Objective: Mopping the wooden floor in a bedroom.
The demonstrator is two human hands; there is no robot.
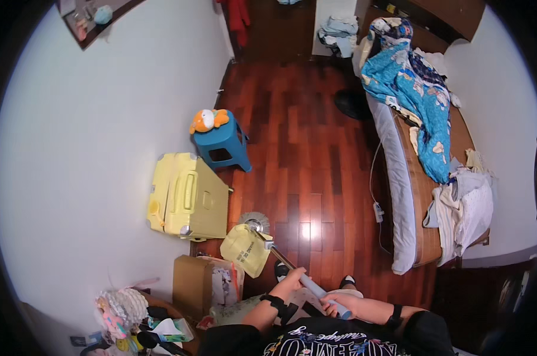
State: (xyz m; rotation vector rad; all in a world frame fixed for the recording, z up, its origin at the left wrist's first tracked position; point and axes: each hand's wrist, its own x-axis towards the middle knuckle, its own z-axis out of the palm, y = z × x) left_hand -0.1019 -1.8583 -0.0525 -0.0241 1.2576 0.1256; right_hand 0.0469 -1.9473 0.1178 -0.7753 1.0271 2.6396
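Observation:
I hold a mop with both hands. Its pole runs from my body toward the left and away, ending in a round head with a grey fringe (255, 221) by the suitcase. My left hand (293, 279) is wrapped round the pole near the top of the metal part. Closer to my body, my right hand (338, 304) grips the light blue handle (313, 287). A pale yellow bag (245, 252) with dark print lies around the pole, next to the mop head; whether it touches the pole I cannot tell.
Left, along the wall, stand a yellow suitcase (197, 196), a blue stool (224, 145) with an orange plush toy (209, 120), and a cardboard box (191, 282). On the right is a bed (399, 207) with bedding. A power strip (378, 212) and cable lie beside it on the wooden floor (298, 142).

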